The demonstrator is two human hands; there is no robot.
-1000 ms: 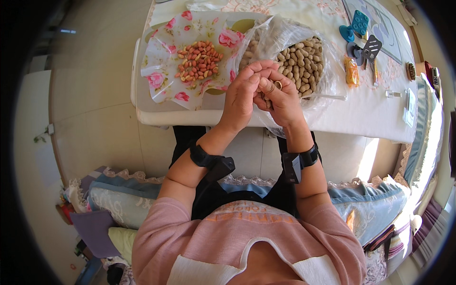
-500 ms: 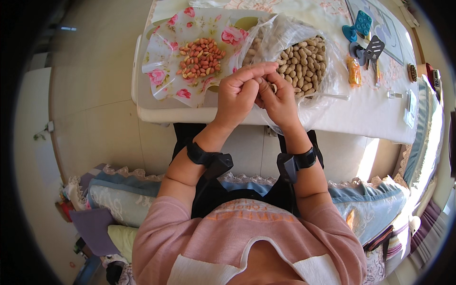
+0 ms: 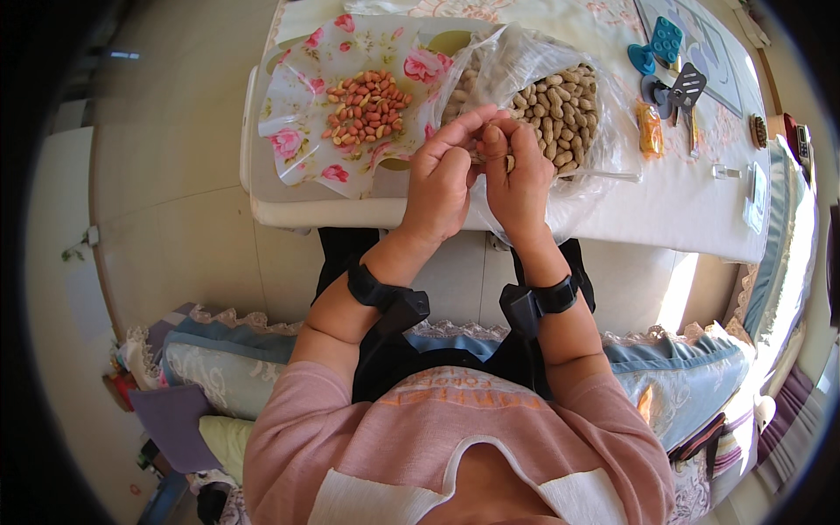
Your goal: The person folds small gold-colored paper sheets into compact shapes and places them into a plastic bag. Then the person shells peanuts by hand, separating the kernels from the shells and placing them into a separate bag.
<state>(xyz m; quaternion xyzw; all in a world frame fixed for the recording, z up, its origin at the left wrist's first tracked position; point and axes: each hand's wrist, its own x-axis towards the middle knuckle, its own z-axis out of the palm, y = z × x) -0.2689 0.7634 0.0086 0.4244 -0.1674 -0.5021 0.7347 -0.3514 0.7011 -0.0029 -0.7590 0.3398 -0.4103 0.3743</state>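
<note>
Both hands meet in the upper centre of the frame, over the near edge of a white cloth-covered table [image 3: 682, 210]. The left hand [image 3: 437, 179] and right hand [image 3: 516, 175] pinch one small tan peanut [image 3: 479, 157] between close-set fingertips. Behind them sits a clear plastic bag of unshelled peanuts [image 3: 560, 105]; upper left, red shelled kernels [image 3: 363, 107] lie on a floral plastic sheet [image 3: 297, 96]. Pale tiled floor [image 3: 175, 219] fills the left side.

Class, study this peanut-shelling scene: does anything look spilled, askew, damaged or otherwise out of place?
Nothing stands out. The shelled peanuts sit heaped on the floral sheet, the unshelled ones stay inside the clear bag, and both hands work a peanut together at the bag's mouth.
</note>
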